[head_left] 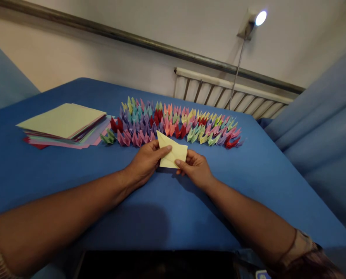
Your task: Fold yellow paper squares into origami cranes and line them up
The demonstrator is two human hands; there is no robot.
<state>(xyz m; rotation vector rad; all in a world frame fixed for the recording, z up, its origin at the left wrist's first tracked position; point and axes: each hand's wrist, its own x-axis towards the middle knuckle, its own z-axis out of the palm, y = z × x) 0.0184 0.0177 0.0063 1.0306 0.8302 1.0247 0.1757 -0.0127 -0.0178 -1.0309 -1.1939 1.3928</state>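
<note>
A partly folded sheet of pale yellow origami paper (175, 152) is held above the blue table, one pointed corner rising at its upper left. My left hand (145, 159) grips its left side, thumb lying across the front. On the right edge, my right hand (196, 166) pinches the lower corner between thumb and fingers. Crease lines show on the paper's face. Just beyond it stand rows of small folded paper figures (170, 126) in many colours, with pointed tips facing up. The fingers behind the paper are partly hidden.
On the left lies a stack of coloured paper sheets (65, 120), pale yellow on top. A blue cloth covers the table (243, 182). Behind are a radiator (213, 87), a wall pipe (149, 45) and a lit plug with a cord (260, 18). Blue curtains (321, 128) hang at right.
</note>
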